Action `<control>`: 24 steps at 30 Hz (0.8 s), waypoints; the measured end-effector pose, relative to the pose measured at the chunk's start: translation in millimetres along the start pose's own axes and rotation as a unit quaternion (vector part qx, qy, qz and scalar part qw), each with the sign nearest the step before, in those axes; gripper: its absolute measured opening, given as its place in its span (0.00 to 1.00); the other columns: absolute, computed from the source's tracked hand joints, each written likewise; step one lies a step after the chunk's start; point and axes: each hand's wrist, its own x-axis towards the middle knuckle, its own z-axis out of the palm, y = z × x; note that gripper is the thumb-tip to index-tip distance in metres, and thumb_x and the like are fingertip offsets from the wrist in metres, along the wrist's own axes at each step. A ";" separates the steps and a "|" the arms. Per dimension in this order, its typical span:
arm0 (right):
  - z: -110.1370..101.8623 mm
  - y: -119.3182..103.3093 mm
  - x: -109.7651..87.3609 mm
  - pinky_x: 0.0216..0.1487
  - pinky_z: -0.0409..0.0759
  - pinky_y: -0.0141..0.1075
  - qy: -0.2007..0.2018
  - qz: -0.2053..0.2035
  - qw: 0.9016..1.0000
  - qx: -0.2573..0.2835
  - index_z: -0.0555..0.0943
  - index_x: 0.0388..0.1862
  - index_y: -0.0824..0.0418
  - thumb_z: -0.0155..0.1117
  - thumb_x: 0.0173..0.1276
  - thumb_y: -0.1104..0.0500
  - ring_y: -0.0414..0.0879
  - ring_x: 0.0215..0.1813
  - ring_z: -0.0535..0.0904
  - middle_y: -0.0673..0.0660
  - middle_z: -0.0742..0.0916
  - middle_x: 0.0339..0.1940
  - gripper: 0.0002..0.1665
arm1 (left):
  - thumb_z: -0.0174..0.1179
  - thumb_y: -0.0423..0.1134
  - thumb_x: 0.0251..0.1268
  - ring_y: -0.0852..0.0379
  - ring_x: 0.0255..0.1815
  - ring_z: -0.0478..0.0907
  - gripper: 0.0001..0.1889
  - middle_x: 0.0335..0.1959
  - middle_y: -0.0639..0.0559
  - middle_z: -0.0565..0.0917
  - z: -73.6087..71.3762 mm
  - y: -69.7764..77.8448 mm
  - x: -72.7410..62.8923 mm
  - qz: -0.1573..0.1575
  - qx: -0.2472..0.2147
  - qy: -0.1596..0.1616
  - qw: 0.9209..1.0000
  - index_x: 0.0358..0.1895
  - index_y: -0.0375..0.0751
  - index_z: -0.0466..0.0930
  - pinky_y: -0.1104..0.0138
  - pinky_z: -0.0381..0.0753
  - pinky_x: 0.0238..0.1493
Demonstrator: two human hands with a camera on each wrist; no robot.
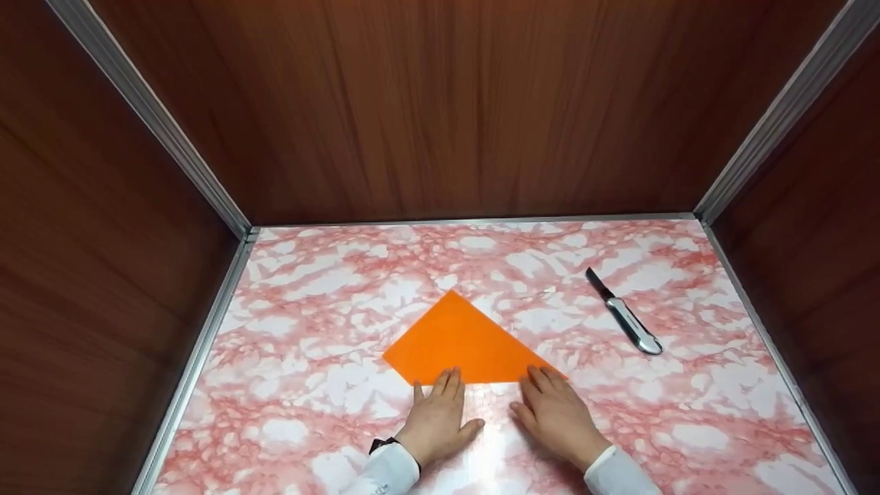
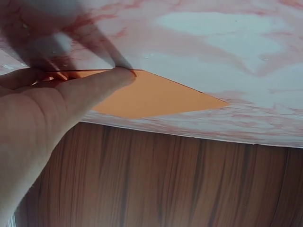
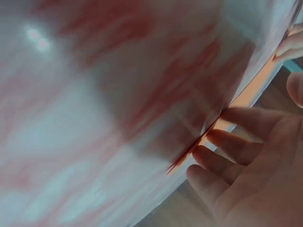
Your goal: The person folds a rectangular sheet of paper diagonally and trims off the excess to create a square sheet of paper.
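Observation:
A folded sheet of orange paper [image 1: 460, 340] lies flat on the table, its peak pointing away and its long straight edge towards me. On the left part of that near edge rest the fingertips of my left hand [image 1: 440, 416], the fingers straight and the thumb spread. My right hand [image 1: 557, 416] presses its extended fingertips on the paper's right end. In the left wrist view the orange paper [image 2: 147, 97] shows beyond the left hand [image 2: 52, 106]. The right wrist view has the right hand's fingers [image 3: 236, 146] along the paper's edge.
A utility knife [image 1: 625, 313] with a dark blade and a grey handle lies to the right, its blade pointing away. The red-and-white marbled table [image 1: 309, 309] is bounded by brown wood-grain panels [image 1: 467, 110] and metal frame edges [image 1: 192, 158].

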 end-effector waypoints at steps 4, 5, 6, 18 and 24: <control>8.4 -22.0 8.3 0.75 0.60 0.58 0.008 -0.043 0.999 0.015 0.75 0.74 0.60 0.51 0.80 0.39 0.65 0.75 0.65 0.67 0.73 0.75 0.35 | 0.45 0.71 0.73 0.43 0.80 0.55 0.46 0.80 0.40 0.60 -0.8 -0.3 -0.5 0.000 0.002 0.004 1.000 0.77 0.33 0.64 0.30 0.60 0.66; 10.6 -27.6 11.4 0.75 0.59 0.58 0.006 -0.054 0.998 0.018 0.74 0.74 0.59 0.50 0.81 0.38 0.65 0.76 0.65 0.67 0.73 0.75 0.35 | 0.45 0.71 0.73 0.43 0.80 0.56 0.46 0.80 0.40 0.61 -0.9 -0.4 -0.9 0.001 0.005 0.008 1.000 0.77 0.33 0.64 0.29 0.60 0.66; 12.3 -32.8 14.6 0.75 0.58 0.58 0.002 -0.064 0.998 0.017 0.74 0.74 0.58 0.48 0.81 0.38 0.65 0.76 0.64 0.66 0.72 0.75 0.35 | 0.45 0.70 0.73 0.44 0.80 0.57 0.46 0.80 0.40 0.61 -1.0 -0.3 -1.2 0.002 0.005 0.012 1.000 0.77 0.33 0.65 0.29 0.61 0.65; 14.9 -37.0 23.4 0.73 0.58 0.63 -0.032 -0.054 0.998 0.012 0.76 0.73 0.58 0.38 0.82 0.33 0.67 0.76 0.63 0.64 0.72 0.76 0.39 | 0.44 0.70 0.74 0.43 0.80 0.57 0.45 0.79 0.39 0.62 -1.9 0.1 -3.1 0.006 -0.004 0.012 1.000 0.77 0.33 0.64 0.29 0.60 0.65; 8.6 -15.8 13.3 0.73 0.59 0.63 -0.016 -0.025 0.999 0.014 0.78 0.72 0.56 0.40 0.82 0.33 0.68 0.75 0.64 0.64 0.73 0.76 0.38 | 0.46 0.70 0.74 0.44 0.80 0.56 0.45 0.80 0.40 0.60 -2.1 -0.6 -3.3 0.004 -0.005 0.002 1.000 0.77 0.33 0.64 0.30 0.61 0.66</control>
